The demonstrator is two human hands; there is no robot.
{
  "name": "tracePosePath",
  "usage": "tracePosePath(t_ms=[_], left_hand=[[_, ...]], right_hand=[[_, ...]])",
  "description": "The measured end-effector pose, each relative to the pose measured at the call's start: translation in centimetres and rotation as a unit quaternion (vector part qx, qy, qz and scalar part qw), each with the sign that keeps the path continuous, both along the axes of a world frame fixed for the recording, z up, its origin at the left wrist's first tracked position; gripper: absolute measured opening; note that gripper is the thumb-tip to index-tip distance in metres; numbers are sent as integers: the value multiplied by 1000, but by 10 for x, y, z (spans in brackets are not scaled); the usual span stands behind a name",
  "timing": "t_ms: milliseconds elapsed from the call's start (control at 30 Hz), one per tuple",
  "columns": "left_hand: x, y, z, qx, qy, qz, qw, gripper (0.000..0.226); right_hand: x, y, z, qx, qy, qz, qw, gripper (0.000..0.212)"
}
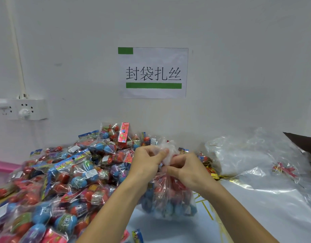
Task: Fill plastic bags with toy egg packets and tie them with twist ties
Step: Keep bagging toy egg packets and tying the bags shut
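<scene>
Filled bag neck pinched between left hand, right hand fingers

One head-worn view looks forward and slightly down, close over both hands; their fingers sit low centre, the wall sign straight beyond them, the table running below and right

Our packing corner
We face a pale wall bearing a paper sign, with a white socket strip at left.
</scene>
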State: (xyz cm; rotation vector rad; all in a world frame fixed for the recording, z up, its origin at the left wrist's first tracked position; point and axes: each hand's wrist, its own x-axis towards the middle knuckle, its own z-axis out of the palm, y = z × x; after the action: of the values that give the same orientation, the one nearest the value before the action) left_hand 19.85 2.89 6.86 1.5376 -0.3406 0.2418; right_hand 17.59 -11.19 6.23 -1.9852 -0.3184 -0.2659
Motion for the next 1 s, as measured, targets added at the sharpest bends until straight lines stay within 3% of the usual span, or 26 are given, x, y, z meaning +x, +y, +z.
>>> tracePosePath(t_ms=[100,200,333,467,633,733,867,1000], left_hand=[[3,1,-4,3,14,8,1000,18],[3,1,-7,3,14,21,1000,17],[0,-8,-11,-29,9,14,999,9],[0,-4,-11,26,0,-2,1000,8],[3,13,-6,218,27,-44,975,68],[0,7,-9,224,8,-98,970,43],[0,-4,-15,183,-40,-50,981,27],[-2,-5,-13,162,-37,-15,986,27]], right_hand=[[2,0,-6,-9,20,10,1000,8],[4,0,-10,-31,17,0,999,30],[7,1,-17,9,18,-18,1000,22],[9,-2,-18,35,6,-47,998,20],[12,-13,-12,43,-6,-77,996,46],[12,-11,-12,8,-24,-68,997,45],[11,-4,-14,2,-59,-64,996,45],[12,-2,-14,9,-59,-67,996,50]])
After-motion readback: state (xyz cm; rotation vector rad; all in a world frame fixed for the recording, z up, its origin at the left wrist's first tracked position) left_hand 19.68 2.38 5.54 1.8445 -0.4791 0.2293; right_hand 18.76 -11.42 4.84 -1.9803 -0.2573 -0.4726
